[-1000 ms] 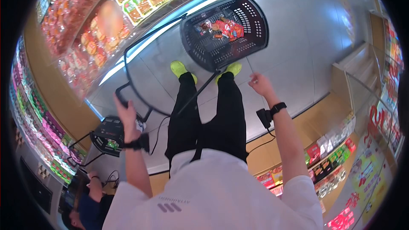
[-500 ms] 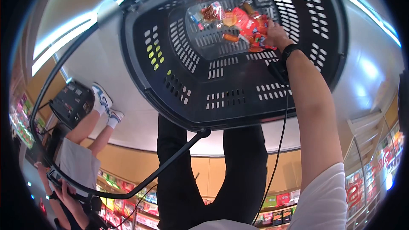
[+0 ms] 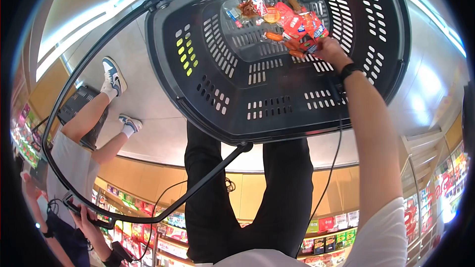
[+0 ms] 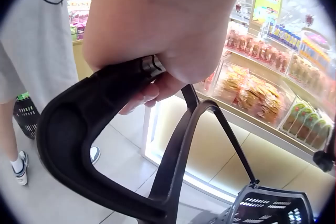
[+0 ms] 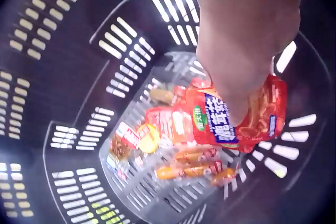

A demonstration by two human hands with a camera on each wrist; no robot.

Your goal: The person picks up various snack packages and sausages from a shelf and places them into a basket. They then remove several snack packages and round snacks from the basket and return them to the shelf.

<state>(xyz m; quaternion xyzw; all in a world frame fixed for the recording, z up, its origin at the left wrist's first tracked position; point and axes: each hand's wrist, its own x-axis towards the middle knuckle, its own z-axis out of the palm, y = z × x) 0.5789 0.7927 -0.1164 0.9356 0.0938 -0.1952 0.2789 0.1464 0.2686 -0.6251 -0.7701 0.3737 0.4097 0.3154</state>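
My left hand (image 3: 88, 222) grips the handle (image 4: 79, 119) of a black shopping basket (image 3: 213, 123), fingers curled round the bar in the left wrist view. The basket hangs tilted in front of my legs, its inside facing me. Reaching into it, my right hand (image 3: 330, 52) pinches a red snack packet (image 5: 210, 119) with white lettering on a blue patch; the far fingers are hidden behind the hand and packet. Beside that packet on the basket floor lie orange sausage-like snacks (image 5: 189, 170), a round yellow item (image 5: 149, 138) and small clear-wrapped pieces (image 5: 119, 148).
Another person in white-and-blue shoes (image 3: 114, 76) stands at the left, near a second black basket (image 3: 81, 103). Stocked shelves (image 4: 262, 92) line the aisle, and more packets (image 3: 326, 242) stand behind me. A cable (image 3: 327, 178) hangs from my right wrist.
The basket has risen towards me from lower down. My right hand has gone from beside my leg into the basket and taken hold of the red packet. The other person has shifted.
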